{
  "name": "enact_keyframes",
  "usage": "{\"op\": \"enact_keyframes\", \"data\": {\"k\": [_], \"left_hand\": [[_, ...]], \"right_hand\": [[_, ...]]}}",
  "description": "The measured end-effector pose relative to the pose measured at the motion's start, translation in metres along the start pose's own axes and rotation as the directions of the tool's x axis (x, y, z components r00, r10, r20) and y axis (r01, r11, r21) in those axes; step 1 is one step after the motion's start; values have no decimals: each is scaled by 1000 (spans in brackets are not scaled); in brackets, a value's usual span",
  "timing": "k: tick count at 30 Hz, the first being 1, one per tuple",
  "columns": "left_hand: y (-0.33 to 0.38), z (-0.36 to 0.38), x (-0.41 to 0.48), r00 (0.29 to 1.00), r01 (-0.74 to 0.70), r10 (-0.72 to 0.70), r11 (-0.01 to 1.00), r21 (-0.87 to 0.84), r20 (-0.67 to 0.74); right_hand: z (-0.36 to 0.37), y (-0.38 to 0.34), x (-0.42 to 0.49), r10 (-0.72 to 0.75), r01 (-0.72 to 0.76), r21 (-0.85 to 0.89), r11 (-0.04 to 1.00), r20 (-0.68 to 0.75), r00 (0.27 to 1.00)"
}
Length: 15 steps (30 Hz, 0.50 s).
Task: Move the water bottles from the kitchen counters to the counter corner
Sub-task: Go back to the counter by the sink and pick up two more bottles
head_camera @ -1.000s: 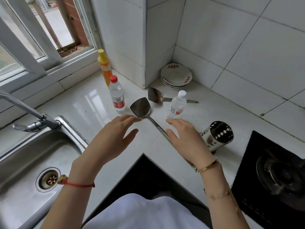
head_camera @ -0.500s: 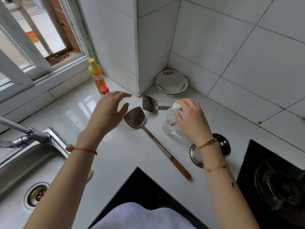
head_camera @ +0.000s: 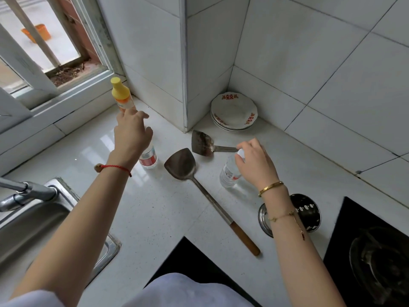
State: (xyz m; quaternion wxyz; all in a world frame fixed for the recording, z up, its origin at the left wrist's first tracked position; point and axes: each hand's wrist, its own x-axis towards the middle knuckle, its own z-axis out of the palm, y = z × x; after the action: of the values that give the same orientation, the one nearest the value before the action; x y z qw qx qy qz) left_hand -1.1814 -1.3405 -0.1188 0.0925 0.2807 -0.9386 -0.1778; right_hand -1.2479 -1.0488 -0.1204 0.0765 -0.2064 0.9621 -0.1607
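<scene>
While atop the bottle (head_camera: 228, 173), right hand (head_camera: 254, 165) palm-down

Two bottles (head_camera: 148, 156) (head_camera: 228, 173) flank a spatula (head_camera: 182, 162) on the counter (head_camera: 155, 207), plates (head_camera: 234, 114) in the corner behind.

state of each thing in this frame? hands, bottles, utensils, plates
left hand, fingers loose, no grip
red-label bottle, standing, cap hidden under that hand
right hand, fingers pinching a cap
white-cap bottle, standing, capped, held at top
yellow bottle, upright, capped
plates, stacked in corner
big spatula, lying flat
small spatula, lying flat
</scene>
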Motion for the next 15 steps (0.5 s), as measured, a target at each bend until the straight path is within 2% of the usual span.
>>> {"op": "enact_keyframes", "data": {"k": [7,15], "left_hand": [[-7,8,7,994,107,-107,994,-11,25],[-7,9,0,993,108,-114,988,-112,-45]], "right_hand": [[8,3,6,15,-15,46,999,16,1000],[10,4,8,15,-14,102,995,-8,1000]]}}
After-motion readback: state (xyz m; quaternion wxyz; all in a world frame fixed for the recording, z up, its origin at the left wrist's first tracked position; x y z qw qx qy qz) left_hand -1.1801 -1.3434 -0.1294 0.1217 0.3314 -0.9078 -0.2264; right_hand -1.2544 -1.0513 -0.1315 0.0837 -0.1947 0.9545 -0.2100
